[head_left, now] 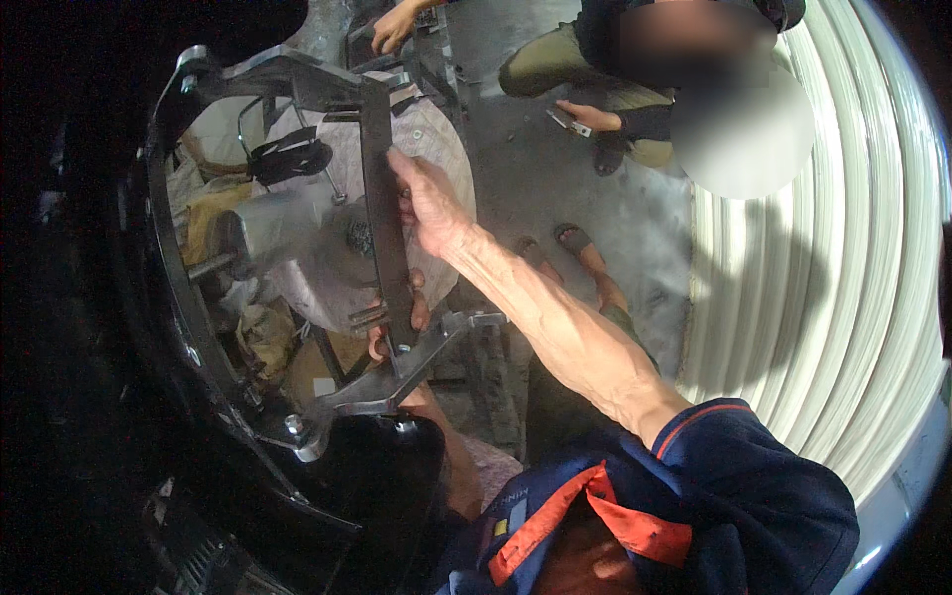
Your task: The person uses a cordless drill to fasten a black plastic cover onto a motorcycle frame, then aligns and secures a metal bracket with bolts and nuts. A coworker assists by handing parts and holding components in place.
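Note:
A dark metal frame (380,228) with flat bars and bolted curved brackets stands in front of me. My right hand (431,205) is closed at the right edge of its long upright bar, thumb pointing up along it. Lower down, my left hand (417,300) reaches from beneath, its fingers showing on both sides of the same bar and curled round it. Part of that hand is hidden by the metal. A bolt (294,424) stands up from the lower bracket, and another bolt (188,83) sits at the upper left corner.
Behind the frame is a round cloth-covered top (451,169) with a heap of small dark fasteners (361,238). A crouching person at upper right holds a small flat object (569,122); another person's hand (395,27) shows at the top. A pale ribbed wall (793,297) curves along the right.

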Tool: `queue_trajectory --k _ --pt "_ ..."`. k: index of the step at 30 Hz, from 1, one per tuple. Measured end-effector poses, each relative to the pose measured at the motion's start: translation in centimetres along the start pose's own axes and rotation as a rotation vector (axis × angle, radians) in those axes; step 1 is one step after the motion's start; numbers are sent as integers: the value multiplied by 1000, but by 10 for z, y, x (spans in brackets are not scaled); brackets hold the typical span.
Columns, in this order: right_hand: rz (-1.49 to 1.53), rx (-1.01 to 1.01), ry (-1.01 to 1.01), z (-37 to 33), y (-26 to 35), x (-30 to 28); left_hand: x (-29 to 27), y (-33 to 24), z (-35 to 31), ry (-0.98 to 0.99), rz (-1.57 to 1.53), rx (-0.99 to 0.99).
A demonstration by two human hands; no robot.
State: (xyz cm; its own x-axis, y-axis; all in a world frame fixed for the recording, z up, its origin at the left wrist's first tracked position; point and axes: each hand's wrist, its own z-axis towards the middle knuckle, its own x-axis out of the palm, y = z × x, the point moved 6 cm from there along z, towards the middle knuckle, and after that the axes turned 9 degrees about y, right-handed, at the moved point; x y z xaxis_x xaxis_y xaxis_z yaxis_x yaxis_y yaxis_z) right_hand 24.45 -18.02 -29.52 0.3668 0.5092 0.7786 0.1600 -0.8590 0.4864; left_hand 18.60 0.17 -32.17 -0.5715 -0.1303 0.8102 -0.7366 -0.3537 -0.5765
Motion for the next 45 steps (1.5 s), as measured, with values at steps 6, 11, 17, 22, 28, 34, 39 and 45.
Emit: queue_trajectory --k 6,11,17,22,28,34,39,45 --pt "228 -149 60 -11 20 -4 15 11 -12 -62 -19 -54" --pt "336 -265 70 -28 37 -11 4 10 -20 -256 -31 -31" --pt "391 -327 45 -42 49 -9 8 7 -5 -93 -26 48" --pt "547 -230 -74 -35 35 -23 22 4 7 163 -19 194" --pt "303 -224 -244 -42 39 -53 37 -20 14 391 66 374" --pt "-143 -176 -570 -55 60 -83 54 -24 11 223 17 260" --pt "-158 -122 -624 -59 64 -100 51 -19 14 114 -9 280" --pt "-118 -51 -599 -61 61 -116 53 -20 15 100 -51 270"
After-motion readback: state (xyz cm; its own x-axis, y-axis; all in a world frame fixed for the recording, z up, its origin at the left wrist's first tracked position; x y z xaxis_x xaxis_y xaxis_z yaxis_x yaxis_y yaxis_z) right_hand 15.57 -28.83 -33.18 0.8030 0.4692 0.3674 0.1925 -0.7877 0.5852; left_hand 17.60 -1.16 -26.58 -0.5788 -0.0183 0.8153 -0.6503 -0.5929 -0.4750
